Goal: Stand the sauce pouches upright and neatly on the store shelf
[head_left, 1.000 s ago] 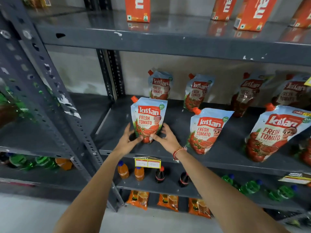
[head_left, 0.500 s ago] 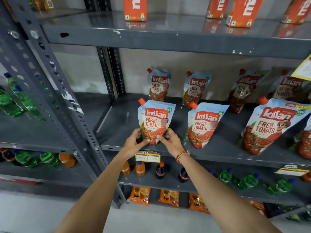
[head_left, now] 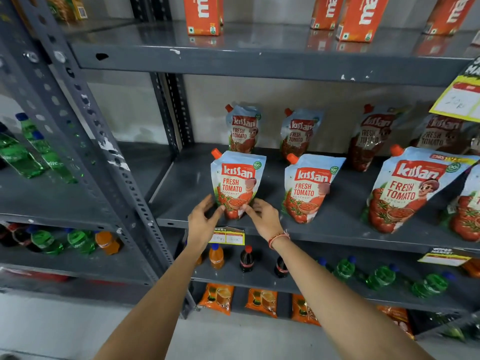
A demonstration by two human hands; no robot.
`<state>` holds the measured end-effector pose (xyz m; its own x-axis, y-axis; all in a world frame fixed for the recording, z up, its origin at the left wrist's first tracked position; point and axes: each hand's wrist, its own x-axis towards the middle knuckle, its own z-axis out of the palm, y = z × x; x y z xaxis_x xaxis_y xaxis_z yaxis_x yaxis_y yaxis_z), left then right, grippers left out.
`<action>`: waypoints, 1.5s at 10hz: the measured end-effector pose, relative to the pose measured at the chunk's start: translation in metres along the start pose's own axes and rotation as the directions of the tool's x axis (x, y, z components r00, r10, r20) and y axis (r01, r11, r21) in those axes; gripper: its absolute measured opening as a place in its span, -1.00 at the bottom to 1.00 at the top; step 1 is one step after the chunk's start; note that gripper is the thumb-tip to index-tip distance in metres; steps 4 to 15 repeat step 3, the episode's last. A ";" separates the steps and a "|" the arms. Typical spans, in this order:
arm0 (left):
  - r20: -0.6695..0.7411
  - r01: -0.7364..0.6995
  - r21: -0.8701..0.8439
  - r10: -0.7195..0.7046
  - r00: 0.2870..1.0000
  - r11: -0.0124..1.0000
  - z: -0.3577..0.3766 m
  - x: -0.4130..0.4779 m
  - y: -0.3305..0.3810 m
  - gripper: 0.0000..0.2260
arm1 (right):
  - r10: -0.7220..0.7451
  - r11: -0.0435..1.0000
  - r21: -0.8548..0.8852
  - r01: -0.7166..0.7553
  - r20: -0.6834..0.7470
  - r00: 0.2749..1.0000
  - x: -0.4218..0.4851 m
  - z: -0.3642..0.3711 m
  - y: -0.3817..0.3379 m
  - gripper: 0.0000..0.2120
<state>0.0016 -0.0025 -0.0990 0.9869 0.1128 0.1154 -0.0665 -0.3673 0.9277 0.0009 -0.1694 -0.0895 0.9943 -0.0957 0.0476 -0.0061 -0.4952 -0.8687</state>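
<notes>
A blue-and-red tomato sauce pouch (head_left: 237, 183) with an orange cap stands upright at the front left of the grey shelf (head_left: 181, 193). My left hand (head_left: 204, 220) grips its lower left corner with thumb and fingertips. My right hand (head_left: 263, 218) pinches the lower right corner. Two more pouches (head_left: 309, 188) (head_left: 410, 188) stand to the right in the front row, the far one leaning right. A back row of pouches (head_left: 244, 128) (head_left: 298, 133) (head_left: 371, 136) leans against the wall.
A price tag (head_left: 228, 236) hangs on the shelf edge under my hands. A yellow tag (head_left: 459, 100) hangs at upper right. Orange cartons (head_left: 204, 14) stand on the shelf above, drink bottles (head_left: 215, 255) below. A perforated steel post (head_left: 104, 157) and green bottles (head_left: 33, 152) are at the left.
The pouch has shifted slightly right toward its neighbour and stands straighter. My hands went from flat against its sides to fingertips at its bottom corners.
</notes>
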 end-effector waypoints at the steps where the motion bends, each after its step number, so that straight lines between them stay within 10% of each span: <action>1: -0.109 -0.112 0.018 0.113 0.988 0.994 0.001 -0.014 0.013 -0.66 | -0.121 0.972 -0.210 0.108 -0.054 0.991 -0.009 -0.004 -0.005 -0.70; 3: -0.063 -0.356 0.129 0.366 0.928 0.925 -0.006 -0.026 0.085 -0.75 | -0.467 0.844 -0.387 0.372 -0.188 0.864 -0.042 -0.037 -0.056 -0.71; 15: -0.063 -0.356 0.129 0.366 0.928 0.925 -0.006 -0.026 0.085 -0.75 | -0.467 0.844 -0.387 0.372 -0.188 0.864 -0.042 -0.037 -0.056 -0.71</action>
